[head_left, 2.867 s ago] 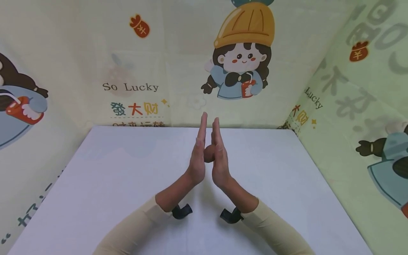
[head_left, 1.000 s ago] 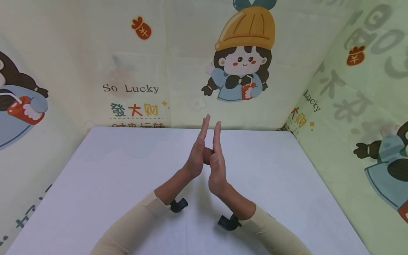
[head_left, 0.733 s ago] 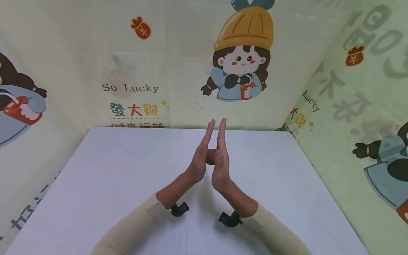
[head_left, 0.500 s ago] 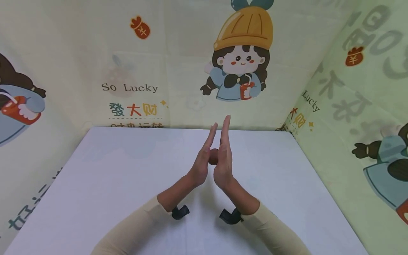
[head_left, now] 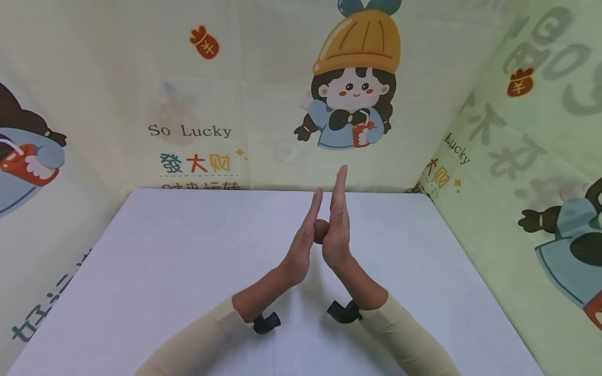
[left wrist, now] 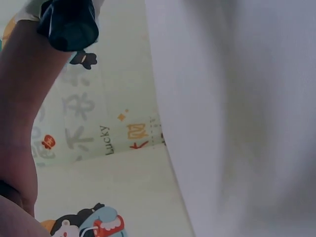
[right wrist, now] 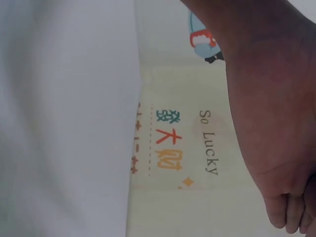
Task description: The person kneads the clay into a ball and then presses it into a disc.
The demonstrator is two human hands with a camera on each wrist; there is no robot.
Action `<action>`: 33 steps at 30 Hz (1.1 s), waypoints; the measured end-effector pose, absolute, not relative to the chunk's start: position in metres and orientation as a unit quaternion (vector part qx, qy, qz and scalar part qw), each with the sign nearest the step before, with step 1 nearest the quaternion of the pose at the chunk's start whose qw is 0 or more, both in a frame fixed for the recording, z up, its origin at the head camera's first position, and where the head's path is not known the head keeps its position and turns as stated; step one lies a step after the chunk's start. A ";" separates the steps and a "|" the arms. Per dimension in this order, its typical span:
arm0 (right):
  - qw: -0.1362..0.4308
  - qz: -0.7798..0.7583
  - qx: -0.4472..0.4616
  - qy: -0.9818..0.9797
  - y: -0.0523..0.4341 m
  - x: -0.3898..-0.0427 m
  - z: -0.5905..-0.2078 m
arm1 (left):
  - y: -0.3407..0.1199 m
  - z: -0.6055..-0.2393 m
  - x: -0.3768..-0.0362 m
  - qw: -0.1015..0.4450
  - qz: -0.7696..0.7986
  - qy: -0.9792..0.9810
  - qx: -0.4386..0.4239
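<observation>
A small brown ball (head_left: pixel 321 231) sits between the two palms, raised over the table in the head view. My left hand (head_left: pixel 301 248) presses on its left side, fingers straight and slanting forward. Against the other side lies my right hand (head_left: pixel 337 230), its straight fingers pointing away and reaching farther forward than the left ones. The palms face each other with a gap, and parts of the ball are covered by the hands. In the left wrist view a dark bit of the ball (left wrist: pixel 9 193) shows at the left edge.
Under the hands is a white table (head_left: pixel 188 271). A printed cloth backdrop (head_left: pixel 273 94) with cartoon figures and lettering stands behind it and along both sides. Black wrist cameras (head_left: pixel 266 323) hang below the beige sleeves (head_left: pixel 197 339).
Over the last second the right hand has slid forward while the left has drawn back toward me. The ball has shifted slightly right, still between the palms.
</observation>
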State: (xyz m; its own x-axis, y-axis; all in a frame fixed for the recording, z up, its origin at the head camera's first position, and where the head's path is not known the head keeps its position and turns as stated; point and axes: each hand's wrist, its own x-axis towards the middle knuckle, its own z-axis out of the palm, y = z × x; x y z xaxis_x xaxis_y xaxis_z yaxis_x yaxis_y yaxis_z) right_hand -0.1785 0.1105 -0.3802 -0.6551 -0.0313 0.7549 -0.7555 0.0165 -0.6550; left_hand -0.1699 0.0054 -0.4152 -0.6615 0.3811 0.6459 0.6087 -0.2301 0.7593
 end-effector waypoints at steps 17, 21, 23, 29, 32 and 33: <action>0.221 0.686 0.313 -0.618 0.117 -0.184 -0.385 | 0.009 -0.399 -0.153 0.107 -0.681 -0.596 -0.412; 0.206 0.694 0.309 -0.616 0.115 -0.184 -0.390 | 0.007 -0.398 -0.152 0.112 -0.682 -0.597 -0.408; 0.205 0.691 0.309 -0.620 0.113 -0.184 -0.391 | 0.006 -0.398 -0.152 0.112 -0.683 -0.596 -0.407; 0.213 0.680 0.320 -0.624 0.110 -0.185 -0.391 | 0.005 -0.396 -0.153 0.117 -0.682 -0.595 -0.409; 0.213 0.681 0.323 -0.622 0.109 -0.186 -0.390 | 0.004 -0.394 -0.153 0.120 -0.681 -0.595 -0.410; 0.211 0.681 0.324 -0.621 0.108 -0.186 -0.391 | 0.004 -0.394 -0.154 0.121 -0.682 -0.594 -0.410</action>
State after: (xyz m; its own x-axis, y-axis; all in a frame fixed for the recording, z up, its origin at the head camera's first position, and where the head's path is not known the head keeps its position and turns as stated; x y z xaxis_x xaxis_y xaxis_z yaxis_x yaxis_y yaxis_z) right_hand -0.1855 0.1081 -0.3907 -0.7007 -0.1147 0.7041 -0.6905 -0.1389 -0.7098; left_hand -0.1535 0.0038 -0.3939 -0.6353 0.3224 0.7017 0.6513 -0.2647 0.7112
